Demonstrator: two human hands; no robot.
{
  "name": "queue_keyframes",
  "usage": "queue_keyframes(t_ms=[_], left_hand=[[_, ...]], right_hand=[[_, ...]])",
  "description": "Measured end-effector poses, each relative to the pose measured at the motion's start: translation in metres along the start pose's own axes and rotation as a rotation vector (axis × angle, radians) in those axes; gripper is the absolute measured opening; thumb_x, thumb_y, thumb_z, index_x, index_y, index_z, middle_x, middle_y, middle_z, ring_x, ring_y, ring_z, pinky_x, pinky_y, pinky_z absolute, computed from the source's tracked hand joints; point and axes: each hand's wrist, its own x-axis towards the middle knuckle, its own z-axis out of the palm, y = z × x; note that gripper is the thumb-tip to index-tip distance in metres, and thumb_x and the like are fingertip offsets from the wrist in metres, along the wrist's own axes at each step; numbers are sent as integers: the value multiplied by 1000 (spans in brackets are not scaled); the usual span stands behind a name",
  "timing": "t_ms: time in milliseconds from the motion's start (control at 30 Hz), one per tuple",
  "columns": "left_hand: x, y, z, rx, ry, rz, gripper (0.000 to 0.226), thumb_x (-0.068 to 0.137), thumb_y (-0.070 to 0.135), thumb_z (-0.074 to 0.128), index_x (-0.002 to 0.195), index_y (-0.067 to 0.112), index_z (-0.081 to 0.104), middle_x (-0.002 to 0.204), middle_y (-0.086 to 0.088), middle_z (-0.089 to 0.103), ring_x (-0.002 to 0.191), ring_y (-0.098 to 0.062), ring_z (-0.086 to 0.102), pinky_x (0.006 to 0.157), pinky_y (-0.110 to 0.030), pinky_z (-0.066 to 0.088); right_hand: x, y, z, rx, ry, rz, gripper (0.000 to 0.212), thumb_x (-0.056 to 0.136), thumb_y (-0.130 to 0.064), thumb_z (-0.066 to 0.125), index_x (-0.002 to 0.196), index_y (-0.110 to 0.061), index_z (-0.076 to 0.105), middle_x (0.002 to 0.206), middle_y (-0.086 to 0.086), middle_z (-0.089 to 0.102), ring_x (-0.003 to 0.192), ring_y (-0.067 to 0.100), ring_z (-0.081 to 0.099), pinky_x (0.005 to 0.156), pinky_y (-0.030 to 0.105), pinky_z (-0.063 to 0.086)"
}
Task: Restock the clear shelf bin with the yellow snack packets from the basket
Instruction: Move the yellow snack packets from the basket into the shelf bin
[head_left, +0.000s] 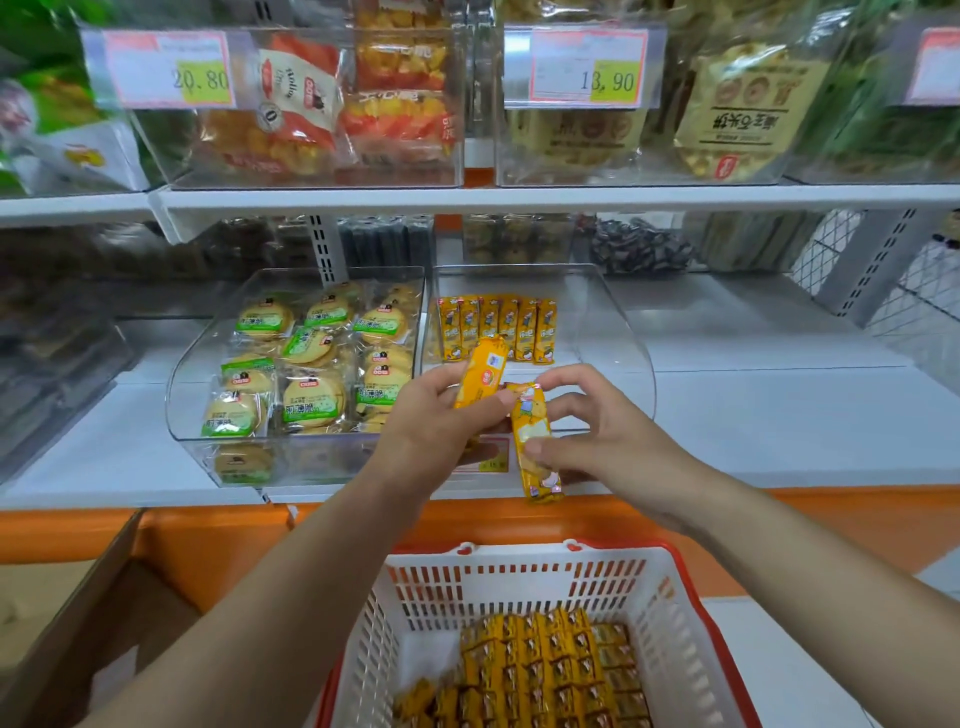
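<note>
Fingers of left hand (431, 421) pinch tilted packet (480, 371); right hand (597, 431) fingers grip near-upright packet (535, 441), before clear bin (618, 332).

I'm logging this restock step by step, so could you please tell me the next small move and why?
Probably carry the two yellow snack packets, one in the left hand and one in the right hand, forward and stand them beside the upright yellow row in the clear plastic shelf bin, which has bare floor left.

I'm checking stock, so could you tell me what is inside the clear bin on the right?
A row of yellow packets stands upright at the back of the clear bin. The front floor is partly covered by both hands, so unseen.
</note>
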Motion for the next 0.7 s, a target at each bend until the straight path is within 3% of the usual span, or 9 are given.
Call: queue_keyframes(t_ms=[100,167,300,400,500,567,633,700], left_hand=[[4,-1,-2,-11,-21,-15,22,94,18,71,115,16,70,99,-4,80,91,-20,77,74,-32,62],[6,-1,-3,-40,-24,-26,22,94,17,71,116,14,69,98,-2,80,89,-19,77,70,-28,61],[9,3,-5,-67,26,-37,31,93,18,74,122,19,64,96,0,80,79,-20,78,58,-23,57],[13,0,-9,-25,108,-17,45,90,21,77,130,25,59,95,-5,78,73,-18,77,55,-22,56],[18,-4,-12,16,143,15,46,90,22,76,132,26,57,95,-8,76,71,-16,75,56,-24,58],[23,-4,-13,24,153,35,41,91,22,75,127,28,58,95,-7,75,71,-15,74,56,-24,58],[30,-5,-15,40,166,63,32,91,22,75,113,37,59,91,-4,76,72,-15,75,56,-23,59],[38,-5,-16,63,177,84,28,91,22,75,107,39,59,87,2,76,74,-14,75,57,-22,59]], right_hand=[[9,1,0,30,76,1,31,85,-15,76,106,-24,56,98,7,71,85,24,73,70,30,56],[13,0,-2,37,115,-5,25,86,-14,74,101,-21,56,99,14,71,84,26,70,69,32,54],[19,-12,-16,12,170,-82,36,83,-4,76,108,-23,59,104,17,70,85,31,70,80,41,57],[35,-24,-41,-221,250,-165,38,76,-2,81,100,-28,66,105,9,67,71,17,68,75,28,57],[70,-31,-73,-455,286,-174,35,68,-5,86,89,-25,65,93,4,69,70,23,68,78,45,57],[99,-31,-94,-631,298,-156,33,64,-12,90,82,-24,65,85,1,72,76,26,70,80,49,57],[130,-27,-110,-789,302,-150,33,65,-17,90,79,-27,62,84,0,72,79,23,69,80,44,56],[161,-22,-123,-911,315,-150,32,69,-19,87,88,-27,63,93,4,71,87,23,66,77,34,51]])
